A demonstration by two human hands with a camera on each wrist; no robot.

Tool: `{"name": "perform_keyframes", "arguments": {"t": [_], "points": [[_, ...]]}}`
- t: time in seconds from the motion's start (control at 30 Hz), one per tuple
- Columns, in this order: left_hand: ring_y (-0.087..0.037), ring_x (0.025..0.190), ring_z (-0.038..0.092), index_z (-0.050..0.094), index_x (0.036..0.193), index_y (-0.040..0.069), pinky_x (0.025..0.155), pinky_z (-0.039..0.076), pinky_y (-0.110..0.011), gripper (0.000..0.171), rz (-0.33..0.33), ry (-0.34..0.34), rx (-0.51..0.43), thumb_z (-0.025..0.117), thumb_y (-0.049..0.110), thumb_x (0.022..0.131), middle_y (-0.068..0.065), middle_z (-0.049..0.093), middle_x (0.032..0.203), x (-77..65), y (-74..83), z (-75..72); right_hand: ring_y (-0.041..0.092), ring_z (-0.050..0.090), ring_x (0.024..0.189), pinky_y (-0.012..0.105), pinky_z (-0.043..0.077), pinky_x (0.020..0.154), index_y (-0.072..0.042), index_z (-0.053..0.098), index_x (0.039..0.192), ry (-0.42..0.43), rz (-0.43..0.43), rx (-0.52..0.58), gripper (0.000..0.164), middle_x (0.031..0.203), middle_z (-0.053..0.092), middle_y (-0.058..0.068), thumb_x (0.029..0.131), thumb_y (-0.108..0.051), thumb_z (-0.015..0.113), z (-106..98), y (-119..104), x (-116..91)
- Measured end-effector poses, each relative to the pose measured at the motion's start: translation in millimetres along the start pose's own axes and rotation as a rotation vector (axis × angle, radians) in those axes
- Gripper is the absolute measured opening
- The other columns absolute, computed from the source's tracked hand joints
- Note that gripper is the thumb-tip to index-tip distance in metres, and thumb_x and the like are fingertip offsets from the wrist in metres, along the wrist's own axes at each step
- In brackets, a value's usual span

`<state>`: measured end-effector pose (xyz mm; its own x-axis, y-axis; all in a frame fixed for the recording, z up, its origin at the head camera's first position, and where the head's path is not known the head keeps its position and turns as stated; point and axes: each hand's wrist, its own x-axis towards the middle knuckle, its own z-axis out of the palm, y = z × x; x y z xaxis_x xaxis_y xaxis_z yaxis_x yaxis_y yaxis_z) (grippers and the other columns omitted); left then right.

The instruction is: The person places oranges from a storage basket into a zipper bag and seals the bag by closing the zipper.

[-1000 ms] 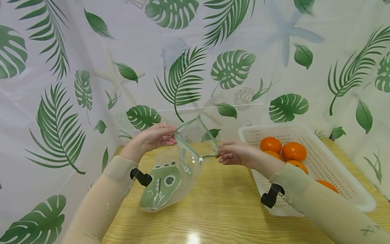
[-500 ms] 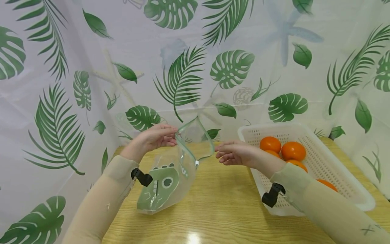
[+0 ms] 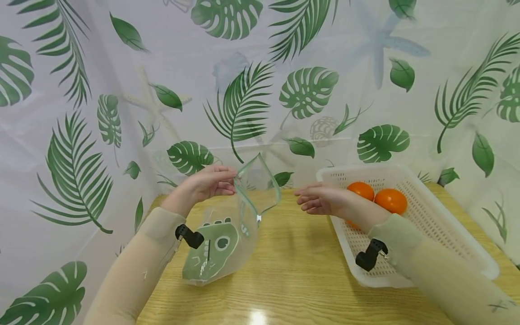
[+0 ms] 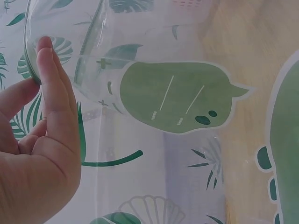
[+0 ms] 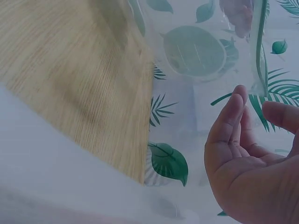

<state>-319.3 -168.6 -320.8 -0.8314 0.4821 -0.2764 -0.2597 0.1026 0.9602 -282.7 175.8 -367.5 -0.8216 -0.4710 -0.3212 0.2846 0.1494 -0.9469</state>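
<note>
A clear zip bag [image 3: 250,228] with a green cartoon-creature print hangs tilted, its lower end at the wooden table. My left hand [image 3: 209,183] pinches the left side of its green-edged mouth, which gapes open. In the left wrist view, the thumb and straight fingers [image 4: 48,79] meet on that rim, and a green label shows through the plastic. My right hand [image 3: 325,200] holds nothing; its fingers are loosely bent, apart from the bag's right edge. It hovers by the left rim of a white basket [image 3: 489,271]. In the right wrist view, a gap separates thumb and fingers [image 5: 226,121].
Several round orange fruits [image 3: 391,201] lie in the basket; my right forearm hides some of them. The wooden table [image 3: 292,280] spans the space between bag and basket. A leaf-patterned sheet [image 3: 260,67] stands behind and at the sides.
My right hand has let go of the bag's mouth and moved right, towards the basket. The bag's freed edge has swung slightly left. My left hand has kept its grip.
</note>
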Motion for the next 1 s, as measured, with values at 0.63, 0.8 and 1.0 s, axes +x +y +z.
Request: {"name": "perform_keyframes", "arguments": {"t": [0.63,0.8,1.0], "points": [[-0.007,0.067,0.072,0.070,0.089,0.016,0.068,0.063,-0.019,0.034,0.019,-0.005,0.042,0.048,0.008,0.113,0.002,0.072,0.080,1.7,1.0,4.0,0.005,0.071,0.084,0.018,0.062,0.082,-0.017,0.068,0.116,0.054,-0.007,0.020,0.016,0.097,0.075,-0.006,0.113,-0.020,0.053,-33.9,-1.8,-17.0],[-0.007,0.066,0.072,0.072,0.088,0.016,0.068,0.064,-0.020,0.035,0.015,-0.019,0.047,0.049,0.008,0.113,0.003,0.073,0.079,2.6,0.6,4.6,0.005,0.071,0.086,0.018,0.062,0.083,-0.014,0.067,0.120,0.074,0.002,-0.008,0.018,0.097,0.074,-0.008,0.113,-0.022,0.052,-45.3,2.3,-21.5],[-0.007,0.066,0.072,0.073,0.087,0.016,0.068,0.064,-0.020,0.035,0.015,-0.024,0.056,0.049,0.009,0.113,0.003,0.073,0.077,3.9,-0.4,5.6,0.005,0.070,0.085,0.017,0.061,0.081,-0.002,0.055,0.139,0.089,0.000,-0.029,0.034,0.098,0.073,-0.008,0.114,-0.024,0.049,-58.8,7.8,-23.2]]}}
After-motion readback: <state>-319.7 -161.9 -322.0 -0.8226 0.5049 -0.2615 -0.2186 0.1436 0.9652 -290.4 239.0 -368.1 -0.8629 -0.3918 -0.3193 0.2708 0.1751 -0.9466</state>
